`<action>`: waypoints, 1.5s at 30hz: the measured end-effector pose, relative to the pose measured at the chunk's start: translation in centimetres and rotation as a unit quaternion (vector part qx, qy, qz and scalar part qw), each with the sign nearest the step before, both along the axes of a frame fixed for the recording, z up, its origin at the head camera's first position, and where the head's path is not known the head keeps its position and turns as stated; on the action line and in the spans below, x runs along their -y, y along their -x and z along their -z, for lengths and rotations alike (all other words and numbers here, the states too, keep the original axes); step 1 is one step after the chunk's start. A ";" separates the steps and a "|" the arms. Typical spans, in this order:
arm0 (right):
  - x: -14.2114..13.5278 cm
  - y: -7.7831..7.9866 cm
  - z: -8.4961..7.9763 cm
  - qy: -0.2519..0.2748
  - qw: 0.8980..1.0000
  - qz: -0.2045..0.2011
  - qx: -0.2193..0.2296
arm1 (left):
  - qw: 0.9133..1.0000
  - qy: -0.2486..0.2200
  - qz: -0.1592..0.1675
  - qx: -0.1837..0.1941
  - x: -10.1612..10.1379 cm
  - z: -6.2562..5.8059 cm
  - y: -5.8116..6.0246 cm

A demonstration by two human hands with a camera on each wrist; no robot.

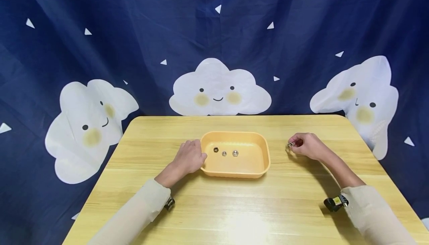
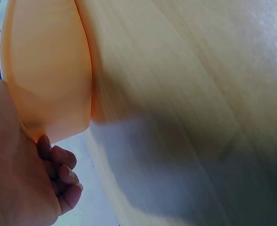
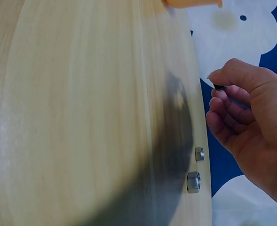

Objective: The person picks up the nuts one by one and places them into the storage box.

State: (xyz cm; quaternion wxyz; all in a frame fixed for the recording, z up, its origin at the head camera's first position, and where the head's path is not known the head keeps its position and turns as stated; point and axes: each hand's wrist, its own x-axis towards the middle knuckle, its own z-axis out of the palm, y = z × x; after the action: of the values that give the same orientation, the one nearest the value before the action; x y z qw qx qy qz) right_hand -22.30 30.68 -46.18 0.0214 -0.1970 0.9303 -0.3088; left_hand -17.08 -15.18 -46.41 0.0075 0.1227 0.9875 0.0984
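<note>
My left hand (image 1: pixel 190 157) grips the left end of a shallow orange tray (image 1: pixel 234 172), thumb over the rim and fingers curled outside it. Inside the tray lie a dark hex nut (image 1: pixel 216 149) and two silver nuts, one smaller (image 1: pixel 224 153) and one larger (image 1: pixel 235 153). To the right of the tray, my right hand (image 1: pixel 310 146) pinches a small nut (image 3: pixel 219 87) between thumb and forefinger, above the table. Two more silver hex nuts, a smaller one (image 3: pixel 200 154) and a larger one (image 3: pixel 193 182), rest on the table beneath that hand; in the head view the hand hides them.
The light wooden table (image 1: pixel 214 204) has rounded far corners. Beyond its far edge hangs a dark blue curtain (image 1: pixel 151 32) with smiling white clouds. A wrist camera (image 1: pixel 336 202) is strapped at the right sleeve.
</note>
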 end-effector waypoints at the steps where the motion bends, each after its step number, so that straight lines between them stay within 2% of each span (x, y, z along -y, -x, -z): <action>1: 0.1 0.0 -0.1 0.001 1.000 -0.003 0.000 | 1.000 0.000 0.000 0.001 0.0 0.0 0.0; 15: 1.0 0.0 -0.9 0.019 1.000 -0.017 -0.010 | 1.000 0.006 0.002 0.009 -0.1 0.0 0.0; 30: 2.3 -0.1 -2.3 0.016 0.999 -0.012 -0.030 | 1.000 0.005 0.004 0.006 0.0 -0.1 0.1; 45: 4.4 0.2 -4.0 0.028 0.999 -0.025 -0.026 | 1.000 0.004 0.005 0.002 0.1 0.0 0.0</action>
State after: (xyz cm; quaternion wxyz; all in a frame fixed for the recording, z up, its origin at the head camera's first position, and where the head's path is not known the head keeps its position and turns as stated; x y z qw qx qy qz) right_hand -22.52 26.29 -42.18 -0.0008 -0.2284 0.9162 -0.3292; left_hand -17.08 -15.24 -46.40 0.0105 0.1272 0.9873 0.0950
